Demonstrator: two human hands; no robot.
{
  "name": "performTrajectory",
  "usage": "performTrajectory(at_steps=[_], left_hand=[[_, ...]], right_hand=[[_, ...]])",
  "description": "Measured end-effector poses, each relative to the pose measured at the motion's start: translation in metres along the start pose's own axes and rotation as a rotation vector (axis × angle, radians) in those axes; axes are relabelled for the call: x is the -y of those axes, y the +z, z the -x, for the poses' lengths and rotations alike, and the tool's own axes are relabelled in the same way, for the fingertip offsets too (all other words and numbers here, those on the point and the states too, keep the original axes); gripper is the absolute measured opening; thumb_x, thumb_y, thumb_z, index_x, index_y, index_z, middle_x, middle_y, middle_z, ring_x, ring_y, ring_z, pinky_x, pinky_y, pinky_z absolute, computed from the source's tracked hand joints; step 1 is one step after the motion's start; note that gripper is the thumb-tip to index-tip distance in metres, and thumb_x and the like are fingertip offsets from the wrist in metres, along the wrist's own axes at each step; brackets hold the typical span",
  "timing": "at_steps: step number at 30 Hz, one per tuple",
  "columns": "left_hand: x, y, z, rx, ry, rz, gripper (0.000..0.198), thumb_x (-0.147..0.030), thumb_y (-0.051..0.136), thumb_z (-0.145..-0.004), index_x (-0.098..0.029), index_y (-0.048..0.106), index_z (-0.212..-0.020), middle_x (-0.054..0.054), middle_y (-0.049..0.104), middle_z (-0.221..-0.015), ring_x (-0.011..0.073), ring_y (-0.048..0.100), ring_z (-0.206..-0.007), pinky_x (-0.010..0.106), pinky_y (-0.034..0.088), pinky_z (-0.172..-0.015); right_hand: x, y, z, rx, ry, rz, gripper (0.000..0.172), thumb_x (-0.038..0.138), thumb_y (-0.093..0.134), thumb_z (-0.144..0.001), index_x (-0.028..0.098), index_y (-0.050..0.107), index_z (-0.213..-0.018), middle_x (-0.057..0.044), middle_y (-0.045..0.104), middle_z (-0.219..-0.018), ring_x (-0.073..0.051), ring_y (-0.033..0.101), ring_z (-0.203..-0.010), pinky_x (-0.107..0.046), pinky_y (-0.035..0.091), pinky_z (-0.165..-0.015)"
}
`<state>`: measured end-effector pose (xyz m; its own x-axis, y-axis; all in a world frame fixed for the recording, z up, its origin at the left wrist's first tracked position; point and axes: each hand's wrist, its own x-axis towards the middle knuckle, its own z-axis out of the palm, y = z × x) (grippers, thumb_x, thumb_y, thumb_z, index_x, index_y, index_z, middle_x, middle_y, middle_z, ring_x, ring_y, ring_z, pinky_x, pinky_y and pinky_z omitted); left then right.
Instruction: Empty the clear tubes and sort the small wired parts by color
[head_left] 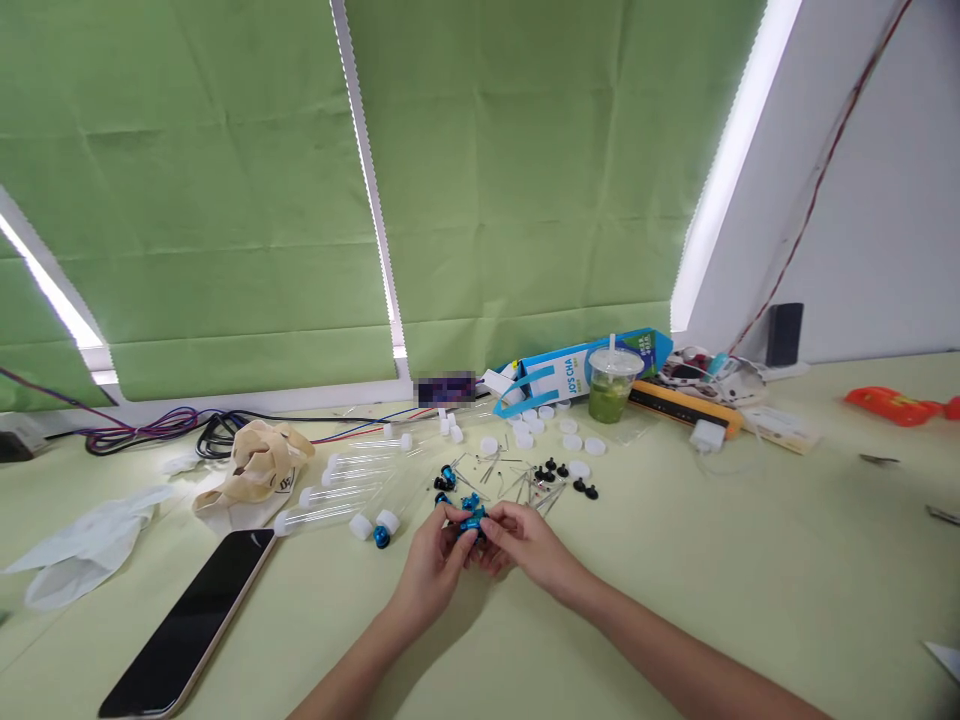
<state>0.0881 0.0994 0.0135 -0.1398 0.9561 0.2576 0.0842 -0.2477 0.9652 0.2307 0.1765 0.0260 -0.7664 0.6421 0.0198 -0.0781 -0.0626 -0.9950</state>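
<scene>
My left hand point(436, 560) and my right hand point(525, 540) meet at the middle of the table, fingers closed around a small shiny blue metal part point(472, 522). Its exact kind is partly hidden by my fingertips. Just beyond them lie more blue and black parts point(446, 477). A round blue piece with a black base point(382, 537) sits to the left of my left hand. Past my right hand are scattered thin metal pins point(551, 497) and several small black pieces point(553, 468). White round caps point(571, 441) lie farther back.
Clear tubes with white caps point(337, 492) lie left of my hands, near a beige cloth bag point(251, 470) and a phone point(191, 620). A cup of green drink point(609, 385) stands at the back beside a blue-and-white bag point(555, 372). An orange object point(892, 406) lies far right.
</scene>
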Motion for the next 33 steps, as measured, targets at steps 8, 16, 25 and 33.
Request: performTrajectory(at_steps=[8,16,25,33], left_hand=[[0.002,0.014,-0.029,-0.024,-0.024,0.041,0.026,-0.039,0.055,-0.081,-0.017,0.044,-0.087,-0.002,0.055,-0.061,0.0096,0.052,-0.054,0.020,0.037,-0.049],[0.013,0.015,-0.074,-0.047,0.028,0.043,0.030,-0.044,0.057,-0.077,-0.018,0.044,-0.084,-0.005,0.053,-0.059,0.0095,0.052,-0.050,0.019,0.036,-0.044],[0.034,0.012,-0.096,-0.041,0.022,0.032,0.029,-0.044,0.056,-0.078,-0.018,0.044,-0.082,-0.005,0.051,-0.061,0.0088,0.052,-0.048,0.019,0.036,-0.043],[0.032,0.005,-0.110,-0.015,0.015,0.038,0.030,-0.045,0.056,-0.079,-0.018,0.044,-0.084,-0.006,0.050,-0.055,0.0095,0.050,-0.049,0.019,0.035,-0.045]], right_hand=[[0.021,-0.023,-0.016,-0.017,-0.085,0.166,0.039,0.048,0.063,-0.071,0.019,0.049,-0.094,-0.001,0.061,-0.075,-0.015,0.063,-0.063,-0.028,0.050,-0.055],[0.024,-0.051,-0.044,-0.037,-0.197,0.194,0.044,0.041,0.074,-0.061,0.019,0.052,-0.093,-0.002,0.062,-0.086,-0.015,0.062,-0.075,-0.026,0.050,-0.065],[0.014,-0.070,-0.066,-0.016,-0.202,0.187,0.052,0.041,0.077,-0.057,0.018,0.052,-0.097,-0.005,0.061,-0.094,-0.018,0.062,-0.084,-0.029,0.050,-0.072],[0.015,-0.077,-0.077,0.056,-0.239,0.229,0.050,0.043,0.076,-0.058,0.018,0.051,-0.093,-0.005,0.061,-0.091,-0.018,0.061,-0.083,-0.030,0.049,-0.071]])
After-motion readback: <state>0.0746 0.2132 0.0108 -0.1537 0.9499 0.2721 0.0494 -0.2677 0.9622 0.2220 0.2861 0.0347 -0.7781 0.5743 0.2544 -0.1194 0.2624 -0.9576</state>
